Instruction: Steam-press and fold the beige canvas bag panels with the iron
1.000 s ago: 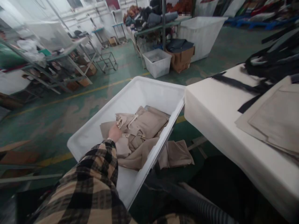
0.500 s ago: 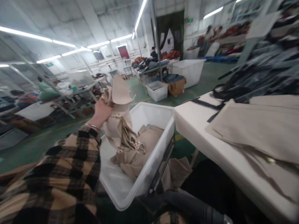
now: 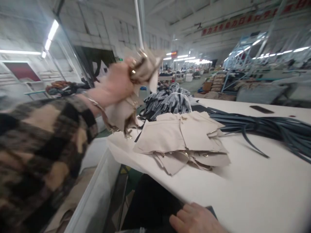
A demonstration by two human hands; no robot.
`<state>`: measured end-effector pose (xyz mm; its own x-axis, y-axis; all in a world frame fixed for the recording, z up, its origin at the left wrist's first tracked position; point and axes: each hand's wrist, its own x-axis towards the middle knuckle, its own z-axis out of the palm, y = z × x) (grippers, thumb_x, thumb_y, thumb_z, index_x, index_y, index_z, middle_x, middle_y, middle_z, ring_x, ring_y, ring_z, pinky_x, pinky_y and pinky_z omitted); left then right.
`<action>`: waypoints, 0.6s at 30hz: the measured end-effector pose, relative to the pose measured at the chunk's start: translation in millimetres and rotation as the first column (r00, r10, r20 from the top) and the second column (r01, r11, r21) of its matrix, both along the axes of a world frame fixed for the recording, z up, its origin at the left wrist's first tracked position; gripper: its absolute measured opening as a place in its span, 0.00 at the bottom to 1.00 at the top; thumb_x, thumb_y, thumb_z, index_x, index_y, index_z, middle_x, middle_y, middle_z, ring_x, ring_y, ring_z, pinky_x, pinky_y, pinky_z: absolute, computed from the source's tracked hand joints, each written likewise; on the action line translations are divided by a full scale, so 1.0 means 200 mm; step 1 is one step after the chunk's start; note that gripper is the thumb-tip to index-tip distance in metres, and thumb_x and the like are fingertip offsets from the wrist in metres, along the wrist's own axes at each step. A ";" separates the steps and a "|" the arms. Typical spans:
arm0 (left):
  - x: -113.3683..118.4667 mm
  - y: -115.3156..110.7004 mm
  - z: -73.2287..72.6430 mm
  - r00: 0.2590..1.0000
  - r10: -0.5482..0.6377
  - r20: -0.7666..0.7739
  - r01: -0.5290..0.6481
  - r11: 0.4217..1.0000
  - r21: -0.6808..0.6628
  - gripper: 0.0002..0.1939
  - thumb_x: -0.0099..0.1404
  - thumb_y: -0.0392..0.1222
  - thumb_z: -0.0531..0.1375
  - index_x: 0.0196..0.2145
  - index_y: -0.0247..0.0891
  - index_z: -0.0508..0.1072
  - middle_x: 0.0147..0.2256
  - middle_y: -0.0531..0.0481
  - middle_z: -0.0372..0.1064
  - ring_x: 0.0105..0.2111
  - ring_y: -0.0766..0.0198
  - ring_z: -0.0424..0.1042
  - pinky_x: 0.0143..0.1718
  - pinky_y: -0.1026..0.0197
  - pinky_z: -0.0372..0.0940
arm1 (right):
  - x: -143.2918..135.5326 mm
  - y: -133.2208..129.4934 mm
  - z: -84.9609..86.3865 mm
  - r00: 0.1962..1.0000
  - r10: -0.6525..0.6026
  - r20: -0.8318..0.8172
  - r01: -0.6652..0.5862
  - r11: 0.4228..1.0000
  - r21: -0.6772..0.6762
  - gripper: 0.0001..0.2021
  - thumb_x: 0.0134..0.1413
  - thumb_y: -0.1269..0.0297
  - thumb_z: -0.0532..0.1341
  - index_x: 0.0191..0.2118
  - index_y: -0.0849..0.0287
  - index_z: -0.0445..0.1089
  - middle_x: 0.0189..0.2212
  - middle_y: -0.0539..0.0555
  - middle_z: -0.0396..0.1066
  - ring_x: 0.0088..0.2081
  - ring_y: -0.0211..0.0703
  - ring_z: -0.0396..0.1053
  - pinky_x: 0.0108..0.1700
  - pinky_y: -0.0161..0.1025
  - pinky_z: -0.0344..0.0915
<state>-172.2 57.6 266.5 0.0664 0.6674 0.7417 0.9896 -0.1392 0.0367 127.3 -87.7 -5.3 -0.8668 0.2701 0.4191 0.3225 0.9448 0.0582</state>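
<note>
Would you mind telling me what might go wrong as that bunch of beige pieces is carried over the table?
1. The left hand grips the beige pieces in a loose bunch; dangling ends may slip free.
2. They might snag or knock the beige stack at the white table edge.
3. The dark straps beside the stack could tangle with metal fittings.

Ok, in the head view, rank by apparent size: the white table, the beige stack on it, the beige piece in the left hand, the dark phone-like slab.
1. white table
2. beige stack
3. beige piece, held up near the camera by the left hand, so its look is inflated
4. dark slab, far off
</note>
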 end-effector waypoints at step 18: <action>-0.47 -0.54 -1.31 0.905 0.224 0.362 -0.006 0.857 -0.516 0.15 0.66 0.43 0.61 0.48 0.34 0.73 0.48 0.42 0.73 0.47 0.53 0.73 0.50 0.46 0.67 | -0.11 0.07 0.34 0.977 0.087 0.195 -0.032 0.963 -0.269 0.18 0.44 0.74 0.61 0.44 0.51 0.68 0.33 0.49 0.76 0.32 0.45 0.72 0.35 0.44 0.66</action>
<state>-265.8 -50.8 3.8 -0.2597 0.9312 0.2559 0.8806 0.1196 0.4585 106.1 -74.5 62.8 -0.9441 0.2916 0.1538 0.2721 0.9526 -0.1360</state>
